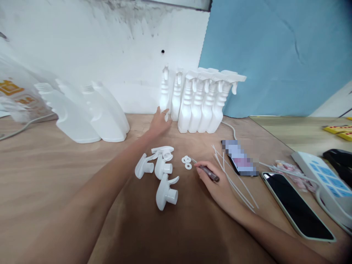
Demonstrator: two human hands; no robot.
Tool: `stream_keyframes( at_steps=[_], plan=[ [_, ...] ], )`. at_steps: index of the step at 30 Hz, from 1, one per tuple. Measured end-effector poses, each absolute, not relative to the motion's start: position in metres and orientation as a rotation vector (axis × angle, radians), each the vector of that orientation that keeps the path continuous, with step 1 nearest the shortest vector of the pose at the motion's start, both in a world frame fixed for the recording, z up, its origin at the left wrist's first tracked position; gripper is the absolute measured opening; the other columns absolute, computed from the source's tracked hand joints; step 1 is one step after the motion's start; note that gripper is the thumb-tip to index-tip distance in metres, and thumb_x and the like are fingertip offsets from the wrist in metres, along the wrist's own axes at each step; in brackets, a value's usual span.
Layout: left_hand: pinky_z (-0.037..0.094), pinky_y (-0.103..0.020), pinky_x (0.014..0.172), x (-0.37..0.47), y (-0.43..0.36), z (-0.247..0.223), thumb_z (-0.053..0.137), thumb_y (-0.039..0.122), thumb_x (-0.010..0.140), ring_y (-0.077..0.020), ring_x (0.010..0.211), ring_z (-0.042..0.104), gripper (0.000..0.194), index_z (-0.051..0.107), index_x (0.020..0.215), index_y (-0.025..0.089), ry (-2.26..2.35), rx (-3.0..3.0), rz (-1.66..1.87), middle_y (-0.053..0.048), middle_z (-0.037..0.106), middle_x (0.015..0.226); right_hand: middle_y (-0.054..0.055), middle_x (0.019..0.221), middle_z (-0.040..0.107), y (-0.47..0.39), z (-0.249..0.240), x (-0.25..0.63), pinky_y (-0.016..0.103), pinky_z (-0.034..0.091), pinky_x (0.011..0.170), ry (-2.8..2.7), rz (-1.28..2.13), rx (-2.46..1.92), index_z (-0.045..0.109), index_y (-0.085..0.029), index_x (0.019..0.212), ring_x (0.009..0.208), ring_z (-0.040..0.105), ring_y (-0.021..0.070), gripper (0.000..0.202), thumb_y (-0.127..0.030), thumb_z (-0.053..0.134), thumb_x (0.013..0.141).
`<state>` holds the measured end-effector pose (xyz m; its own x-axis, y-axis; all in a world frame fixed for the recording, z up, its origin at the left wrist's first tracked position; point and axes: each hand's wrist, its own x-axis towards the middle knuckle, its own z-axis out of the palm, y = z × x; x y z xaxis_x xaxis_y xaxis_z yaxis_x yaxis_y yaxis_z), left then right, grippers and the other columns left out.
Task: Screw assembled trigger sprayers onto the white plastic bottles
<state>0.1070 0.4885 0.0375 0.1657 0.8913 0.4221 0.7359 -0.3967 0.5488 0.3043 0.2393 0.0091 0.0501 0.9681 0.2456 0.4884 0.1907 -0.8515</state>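
Observation:
At the left end of a row of white spray bottles [187,110], my left hand [160,123] is wrapped around the lower part of one spray bottle [164,88], which stands upright near the wall. My right hand [216,185] rests on the table, closed on a thin screwdriver-like tool [209,173] with a dark handle and slim metal shaft. The shaft's tip points at a few small white ring washers [188,166]. Between my arms lie several loose white trigger spray heads [166,194]. Thin white dip tubes [242,187] lie beside my right hand, partly hidden by it.
Several translucent capless bottles [110,113] stand at the left, near a plastic bag [22,95]. To the right are a phone with a pixelated screen [239,157], a dark-screened phone [298,207], a white power strip [324,176], cables and a small pink packet [295,174].

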Motion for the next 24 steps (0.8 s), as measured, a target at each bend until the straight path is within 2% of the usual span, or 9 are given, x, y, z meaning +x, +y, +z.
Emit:
stream_keyframes(
  at_steps=[2,6,8,12,15,17,20,22,24],
  plan=[
    [0.033,-0.05,0.114,0.097,0.477,0.038,0.068,0.034,0.083,-0.0358,0.137,0.041,0.055,0.053,0.134,0.019,1.585,2.199,1.185,-0.016,0.037,0.149,0.001,0.091,0.068,0.239,0.009,0.304,0.03,0.045,0.075,-1.576,0.676,-1.423,0.068,-0.024,0.099,0.081,0.061,0.0188,0.017,-0.035,0.055,0.095],
    [0.039,-0.047,0.108,0.066,0.444,0.037,0.064,0.023,0.084,-0.0313,0.124,0.051,0.036,0.056,0.12,0.021,1.562,2.117,1.389,-0.012,0.052,0.132,0.003,0.096,0.07,0.239,0.012,0.303,0.031,0.047,0.079,-1.56,0.717,-1.392,0.068,-0.024,0.101,0.083,0.063,0.0191,0.022,-0.04,0.054,0.097],
    [0.046,-0.044,0.1,0.053,0.422,0.036,0.059,0.023,0.088,-0.0297,0.119,0.053,0.032,0.054,0.119,0.022,1.561,2.051,1.469,-0.01,0.055,0.124,0.004,0.105,0.071,0.239,0.012,0.303,0.032,0.048,0.08,-1.523,0.777,-1.355,0.068,-0.025,0.11,0.082,0.065,0.0182,0.027,-0.043,0.053,0.098],
    [0.051,-0.033,0.079,0.043,0.36,0.035,0.056,0.03,0.091,-0.0244,0.109,0.056,0.037,0.048,0.126,0.027,1.289,1.822,1.686,-0.007,0.053,0.126,0.004,0.124,0.066,0.239,0.009,0.303,0.032,0.049,0.08,-1.438,0.854,-1.29,0.059,-0.031,0.131,0.081,0.066,0.016,0.036,-0.047,0.05,0.1],
    [0.049,-0.029,0.072,0.042,0.308,0.035,0.059,0.03,0.088,-0.0208,0.091,0.058,0.043,0.05,0.13,0.03,0.944,1.493,1.679,-0.004,0.06,0.107,0.003,0.104,0.069,0.238,0.01,0.305,0.032,0.048,0.078,-1.392,0.809,-1.295,0.059,-0.03,0.128,0.081,0.064,0.0168,0.034,-0.046,0.053,0.099],
    [0.049,-0.029,0.073,0.039,0.279,0.035,0.06,0.031,0.086,-0.0231,0.098,0.058,0.042,0.056,0.129,0.029,0.918,1.352,1.615,-0.005,0.061,0.118,0.001,0.088,0.067,0.239,0.014,0.307,0.032,0.047,0.076,-1.381,0.826,-1.261,0.062,-0.028,0.12,0.076,0.061,0.0167,0.029,-0.045,0.057,0.098],
    [0.049,-0.032,0.071,0.03,0.248,0.036,0.06,0.036,0.084,-0.0278,0.099,0.059,0.041,0.065,0.124,0.027,1.008,1.18,1.466,-0.005,0.064,0.125,0.003,0.091,0.067,0.241,0.02,0.311,0.032,0.049,0.069,-1.327,0.963,-1.118,0.064,-0.026,0.115,0.071,0.063,0.0163,0.026,-0.043,0.054,0.1],
    [0.047,-0.032,0.064,0.022,0.236,0.037,0.062,0.04,0.08,-0.0282,0.087,0.062,0.04,0.071,0.117,0.026,1.055,1.122,1.324,-0.006,0.069,0.116,0.004,0.096,0.068,0.242,0.022,0.314,0.031,0.048,0.057,-1.258,1.092,-1.024,0.061,-0.027,0.122,0.061,0.064,0.0154,0.029,-0.044,0.05,0.101],
    [0.049,-0.035,0.067,0.016,0.23,0.038,0.064,0.039,0.077,-0.0298,0.086,0.064,0.034,0.077,0.105,0.025,1.076,1.186,1.214,-0.006,0.072,0.109,0.002,0.089,0.068,0.244,0.023,0.316,0.029,0.045,0.047,-1.189,1.203,-0.952,0.058,-0.028,0.125,0.05,0.061,0.0139,0.03,-0.044,0.051,0.101]
  ],
)
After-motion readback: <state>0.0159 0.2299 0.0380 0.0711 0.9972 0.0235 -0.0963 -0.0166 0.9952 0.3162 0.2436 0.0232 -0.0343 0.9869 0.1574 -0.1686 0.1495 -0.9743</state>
